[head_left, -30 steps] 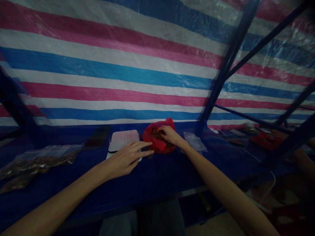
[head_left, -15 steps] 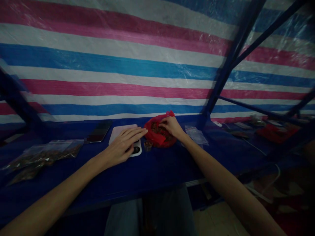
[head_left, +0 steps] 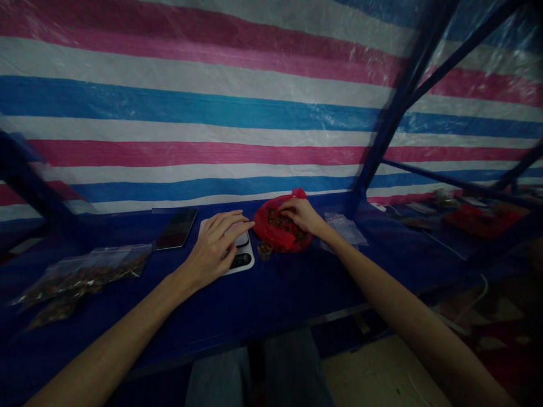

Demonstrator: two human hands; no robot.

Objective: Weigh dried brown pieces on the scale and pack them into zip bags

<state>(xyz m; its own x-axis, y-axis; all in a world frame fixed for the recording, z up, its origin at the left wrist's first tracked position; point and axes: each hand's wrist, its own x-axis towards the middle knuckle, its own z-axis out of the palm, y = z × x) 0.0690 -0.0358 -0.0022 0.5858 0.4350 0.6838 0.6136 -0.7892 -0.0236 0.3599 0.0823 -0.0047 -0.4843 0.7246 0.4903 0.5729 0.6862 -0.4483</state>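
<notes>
My left hand is spread over a white digital scale, fingers stretched out and thumb apart. Whether it rests on the scale or hovers just above, I cannot tell. My right hand reaches from the right into an open red plastic bag. Its fingers are bent together at small brown pieces inside; what they pinch, if anything, is too small to make out. Between scale and bag stands a small clear cup holding similar brown pieces.
Clear zip bags filled with brown pieces lie at the left. A dark phone lies behind my left hand. Flat clear bags are right of the red bag. A blue metal post rises behind them, before a striped sheet.
The view has shifted slightly. My left hand's fingers have lifted and spread, showing more of the scale's display and plate. My right hand stays in the red bag.
</notes>
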